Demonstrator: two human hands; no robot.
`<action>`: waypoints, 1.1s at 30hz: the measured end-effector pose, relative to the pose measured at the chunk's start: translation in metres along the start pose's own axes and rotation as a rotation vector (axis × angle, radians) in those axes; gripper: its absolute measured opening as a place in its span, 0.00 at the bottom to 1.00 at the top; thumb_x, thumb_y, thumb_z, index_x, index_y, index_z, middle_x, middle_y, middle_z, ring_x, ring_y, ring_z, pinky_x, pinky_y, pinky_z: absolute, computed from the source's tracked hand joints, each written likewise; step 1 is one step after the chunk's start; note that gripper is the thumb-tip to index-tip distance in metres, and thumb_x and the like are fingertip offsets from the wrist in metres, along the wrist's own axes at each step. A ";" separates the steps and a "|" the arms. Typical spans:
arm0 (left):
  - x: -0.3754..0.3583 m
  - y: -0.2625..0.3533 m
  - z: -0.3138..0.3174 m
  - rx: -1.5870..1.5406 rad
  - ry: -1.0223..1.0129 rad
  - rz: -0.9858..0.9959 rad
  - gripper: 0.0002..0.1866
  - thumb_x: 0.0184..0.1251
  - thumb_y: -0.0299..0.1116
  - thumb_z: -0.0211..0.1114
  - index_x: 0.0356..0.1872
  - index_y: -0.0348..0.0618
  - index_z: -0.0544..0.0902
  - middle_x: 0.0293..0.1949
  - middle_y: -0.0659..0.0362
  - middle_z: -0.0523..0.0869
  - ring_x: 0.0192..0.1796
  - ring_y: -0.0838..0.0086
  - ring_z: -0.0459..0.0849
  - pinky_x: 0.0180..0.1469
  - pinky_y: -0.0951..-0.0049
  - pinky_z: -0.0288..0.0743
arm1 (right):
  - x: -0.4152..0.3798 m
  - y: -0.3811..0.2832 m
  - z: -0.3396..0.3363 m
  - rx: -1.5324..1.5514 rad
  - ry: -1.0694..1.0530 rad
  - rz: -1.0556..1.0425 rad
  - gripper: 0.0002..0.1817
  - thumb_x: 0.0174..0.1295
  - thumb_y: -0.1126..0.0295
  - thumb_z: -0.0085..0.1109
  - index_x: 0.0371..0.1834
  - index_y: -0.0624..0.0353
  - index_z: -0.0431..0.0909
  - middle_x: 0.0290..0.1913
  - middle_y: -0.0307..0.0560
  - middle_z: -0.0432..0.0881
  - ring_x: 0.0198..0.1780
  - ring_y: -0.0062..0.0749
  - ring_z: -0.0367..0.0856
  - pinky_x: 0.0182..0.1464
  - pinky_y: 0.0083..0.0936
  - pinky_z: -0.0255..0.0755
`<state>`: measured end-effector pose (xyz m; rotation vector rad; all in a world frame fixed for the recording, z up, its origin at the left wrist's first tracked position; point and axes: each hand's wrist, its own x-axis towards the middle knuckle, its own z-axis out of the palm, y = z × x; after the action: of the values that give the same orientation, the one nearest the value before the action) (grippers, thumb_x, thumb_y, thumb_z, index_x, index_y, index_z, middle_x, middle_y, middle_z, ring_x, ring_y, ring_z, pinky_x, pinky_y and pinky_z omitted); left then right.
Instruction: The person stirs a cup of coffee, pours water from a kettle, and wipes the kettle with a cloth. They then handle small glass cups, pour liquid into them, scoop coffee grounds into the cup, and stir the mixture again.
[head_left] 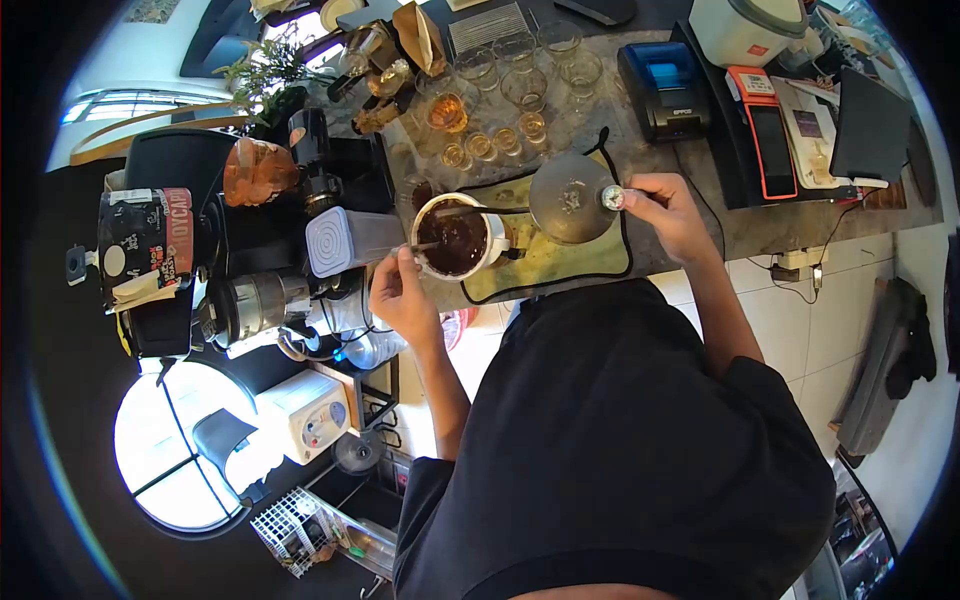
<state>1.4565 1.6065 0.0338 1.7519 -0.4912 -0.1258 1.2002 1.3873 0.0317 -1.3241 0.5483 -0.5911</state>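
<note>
A white round vessel point(495, 228) with a side handle holds dark wet coffee grounds point(456, 243). My left hand point(400, 295) is at its near left rim, fingers pinched on a thin spoon-like stirrer point(428, 245) that dips into the grounds. A grey gooseneck kettle point(572, 195) is held by my right hand point(668, 212) at its right side, beside a small round dial point(612, 197). The kettle's thin spout reaches left over the vessel. Whether water is flowing cannot be made out. Under both lies a green-yellow mat point(600, 262) with black edging.
Several small glasses of amber liquid point(481, 147) and several clear glasses point(524, 88) stand behind. A lidded square container point(330, 243) and a grinder point(250, 305) are at left. A black printer point(665, 95) and a red-framed card terminal point(768, 140) sit at right.
</note>
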 end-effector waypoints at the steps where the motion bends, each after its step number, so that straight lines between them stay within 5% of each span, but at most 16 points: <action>1: -0.001 0.001 0.001 -0.004 0.049 -0.004 0.07 0.70 0.28 0.66 0.38 0.32 0.85 0.31 0.61 0.85 0.32 0.83 0.79 0.37 0.82 0.72 | 0.000 0.005 -0.003 0.022 0.004 -0.017 0.16 0.67 0.68 0.59 0.22 0.61 0.73 0.22 0.26 0.61 0.27 0.11 0.54 0.30 0.19 0.46; 15: -0.014 0.005 0.012 0.085 0.254 0.041 0.09 0.71 0.28 0.65 0.29 0.36 0.80 0.25 0.63 0.82 0.25 0.86 0.75 0.30 0.85 0.66 | -0.022 0.053 -0.016 0.268 0.227 -0.036 0.13 0.67 0.70 0.60 0.24 0.63 0.76 0.24 0.26 0.63 0.29 0.11 0.57 0.32 0.20 0.50; 23: -0.017 0.003 0.015 0.068 0.172 0.069 0.07 0.70 0.27 0.66 0.32 0.35 0.81 0.24 0.64 0.80 0.25 0.85 0.73 0.30 0.83 0.66 | -0.024 0.106 -0.016 0.167 0.265 0.074 0.17 0.67 0.72 0.59 0.19 0.57 0.69 0.23 0.26 0.62 0.27 0.11 0.55 0.30 0.19 0.48; 28: -0.016 0.008 0.006 0.228 0.138 0.192 0.06 0.66 0.26 0.69 0.32 0.35 0.82 0.26 0.64 0.79 0.27 0.84 0.72 0.30 0.81 0.64 | -0.020 0.099 -0.010 0.029 0.199 0.079 0.18 0.68 0.70 0.60 0.19 0.61 0.69 0.23 0.26 0.62 0.28 0.10 0.57 0.31 0.17 0.51; 33: -0.010 0.027 0.005 0.265 0.107 0.272 0.07 0.59 0.23 0.73 0.29 0.36 0.81 0.28 0.62 0.80 0.27 0.82 0.73 0.31 0.81 0.66 | -0.004 0.105 -0.030 -0.182 0.167 -0.017 0.13 0.69 0.71 0.57 0.25 0.64 0.72 0.27 0.35 0.68 0.29 0.17 0.62 0.32 0.21 0.57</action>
<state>1.4384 1.6017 0.0561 1.9174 -0.6857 0.2339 1.1863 1.3830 -0.0766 -1.4597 0.7417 -0.6821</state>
